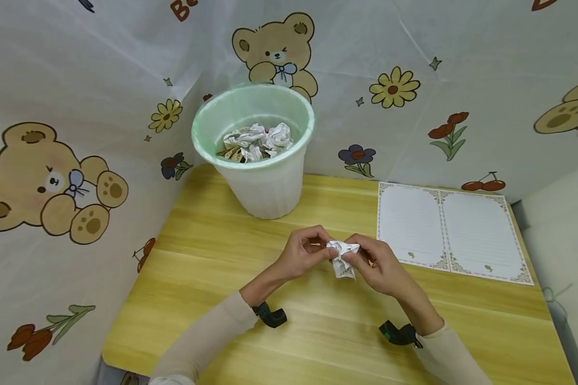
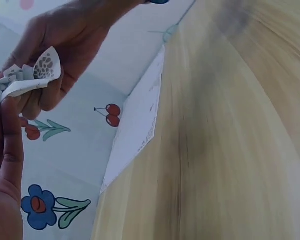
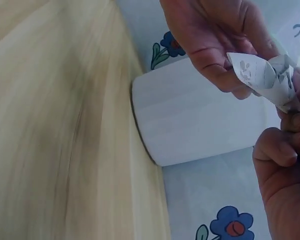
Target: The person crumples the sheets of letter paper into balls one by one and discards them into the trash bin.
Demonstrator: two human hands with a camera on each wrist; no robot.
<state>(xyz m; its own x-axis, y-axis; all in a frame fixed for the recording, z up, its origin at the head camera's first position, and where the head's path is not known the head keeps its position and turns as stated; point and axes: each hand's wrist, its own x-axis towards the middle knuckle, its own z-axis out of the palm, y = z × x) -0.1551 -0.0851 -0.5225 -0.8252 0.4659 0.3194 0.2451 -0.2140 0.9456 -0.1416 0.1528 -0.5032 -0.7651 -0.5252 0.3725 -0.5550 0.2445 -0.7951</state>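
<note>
A crumpled piece of white paper [image 1: 344, 260] with a brown printed border is held up over the table between both hands. My left hand [image 1: 301, 254] pinches its left side with thumb and fingers, while my right hand [image 1: 379, 266] pinches the right side. In the left wrist view, a loose corner of the paper [image 2: 46, 67] sticks out with a lacy printed pattern. The right wrist view shows the paper [image 3: 270, 82] folded and creased, one pointed edge free. Parts of the fingers behind it are hidden.
A pale green plastic bin [image 1: 270, 190] stands at the table's back left, with crumpled papers [image 1: 276, 138] inside. Two bordered, lined sheets [image 1: 409, 227] lie side by side at the back right of the wooden table [image 1: 313, 331]. Bear-patterned cloth [image 1: 337, 123] hangs behind.
</note>
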